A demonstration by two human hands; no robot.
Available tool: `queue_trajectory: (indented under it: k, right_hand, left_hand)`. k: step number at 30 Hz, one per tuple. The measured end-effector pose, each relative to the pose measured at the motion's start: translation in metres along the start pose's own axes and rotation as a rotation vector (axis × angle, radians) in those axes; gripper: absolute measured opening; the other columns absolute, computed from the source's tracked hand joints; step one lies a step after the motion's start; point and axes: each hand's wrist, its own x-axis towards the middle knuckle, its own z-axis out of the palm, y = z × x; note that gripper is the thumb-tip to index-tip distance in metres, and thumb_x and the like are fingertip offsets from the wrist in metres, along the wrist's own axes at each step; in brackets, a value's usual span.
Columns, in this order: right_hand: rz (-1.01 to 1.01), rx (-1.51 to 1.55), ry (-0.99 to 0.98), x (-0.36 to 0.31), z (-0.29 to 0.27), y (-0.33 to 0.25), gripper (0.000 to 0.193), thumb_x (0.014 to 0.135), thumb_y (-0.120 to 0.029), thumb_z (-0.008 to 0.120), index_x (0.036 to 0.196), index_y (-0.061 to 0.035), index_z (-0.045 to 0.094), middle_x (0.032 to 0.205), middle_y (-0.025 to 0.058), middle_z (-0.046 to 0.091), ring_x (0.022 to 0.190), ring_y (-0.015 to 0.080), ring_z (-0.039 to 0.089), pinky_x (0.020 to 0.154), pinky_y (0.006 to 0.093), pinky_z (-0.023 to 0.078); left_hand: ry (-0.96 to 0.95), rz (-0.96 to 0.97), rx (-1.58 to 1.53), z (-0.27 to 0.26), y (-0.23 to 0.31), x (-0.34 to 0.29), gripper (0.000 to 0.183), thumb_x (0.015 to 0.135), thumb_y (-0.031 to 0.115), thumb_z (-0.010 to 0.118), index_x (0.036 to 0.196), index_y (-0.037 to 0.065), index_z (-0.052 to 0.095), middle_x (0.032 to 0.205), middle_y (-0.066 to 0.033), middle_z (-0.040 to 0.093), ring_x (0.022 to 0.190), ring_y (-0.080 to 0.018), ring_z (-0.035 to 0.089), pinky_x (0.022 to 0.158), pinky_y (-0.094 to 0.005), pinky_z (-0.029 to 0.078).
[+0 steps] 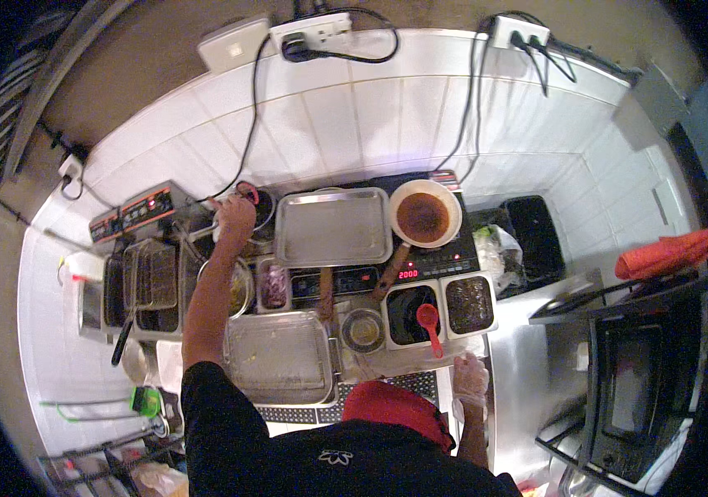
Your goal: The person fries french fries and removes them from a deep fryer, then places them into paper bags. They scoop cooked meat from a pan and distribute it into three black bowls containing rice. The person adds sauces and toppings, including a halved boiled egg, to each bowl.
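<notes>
My left arm reaches up to the back left of the counter. My left hand is at the rim of a round dark pot, its fingers bent beside a small pinkish-red item; what they grip is too small to make out. In a clear glove, my right hand rests at the counter's front edge, its fingers loosely extended with nothing visible in them. Just left of it, a red scoop lies in a tub of dark liquid. A tub of dark, grainy food adjoins that one.
A pan of brown sauce stands on an induction hob. Beside it lies a metal tray. Nearer are a wire rack tray, chopped purple onion and a small bowl. A fryer basket is left, an oven right.
</notes>
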Motion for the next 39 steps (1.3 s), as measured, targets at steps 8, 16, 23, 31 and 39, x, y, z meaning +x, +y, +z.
queue_trajectory:
  k: [8,16,23,31,39]
  right_hand:
    - [-0.096,0.198,0.052,0.010,-0.025,0.014,0.046,0.105,-0.039,0.056,0.127,0.0000,0.068,0.117,0.0253,0.072,0.109,0.0432,0.069,0.095,0.0514,0.054]
    - [-0.118,0.413,0.175,0.015,-0.048,0.020,0.044,0.106,-0.036,0.056,0.124,0.0026,0.069,0.118,0.0258,0.072,0.108,0.0439,0.069,0.095,0.0505,0.055]
    - [-0.140,0.352,0.220,0.012,-0.042,0.024,0.039,0.106,-0.033,0.058,0.118,0.0010,0.072,0.110,0.0248,0.074,0.101,0.0421,0.072,0.092,0.0494,0.056]
    - [-0.140,0.471,0.197,-0.001,-0.035,0.030,0.042,0.106,-0.035,0.056,0.116,0.0022,0.071,0.103,0.0246,0.075,0.095,0.0404,0.072,0.085,0.0479,0.056]
    - [-0.122,0.446,0.231,-0.008,-0.041,0.028,0.041,0.106,-0.036,0.056,0.116,0.0016,0.071,0.104,0.0239,0.075,0.096,0.0403,0.072,0.086,0.0482,0.056]
  left_hand:
    - [-0.002,-0.195,-0.388,-0.045,-0.003,-0.177,0.021,0.092,0.009,0.057,0.104,-0.006,0.067,0.118,-0.0252,0.061,0.109,-0.0440,0.059,0.096,-0.0513,0.049]
    - [0.247,-0.056,-0.107,-0.009,0.046,-0.249,0.032,0.095,0.018,0.059,0.117,-0.005,0.065,0.122,-0.0230,0.063,0.113,-0.0399,0.061,0.099,-0.0487,0.052]
    - [-0.054,-0.314,-0.173,0.032,0.079,-0.214,0.022,0.095,0.021,0.061,0.108,0.004,0.066,0.110,-0.0127,0.066,0.107,-0.0291,0.066,0.080,-0.0406,0.060]
    - [0.180,-0.209,-0.351,0.027,0.046,-0.233,0.019,0.094,0.015,0.062,0.109,0.002,0.064,0.109,-0.0166,0.064,0.105,-0.0370,0.064,0.091,-0.0482,0.054]
    - [0.229,-0.161,-0.524,-0.061,0.010,-0.281,0.022,0.097,0.008,0.054,0.115,-0.003,0.060,0.109,-0.0248,0.063,0.106,-0.0456,0.059,0.095,-0.0549,0.047]
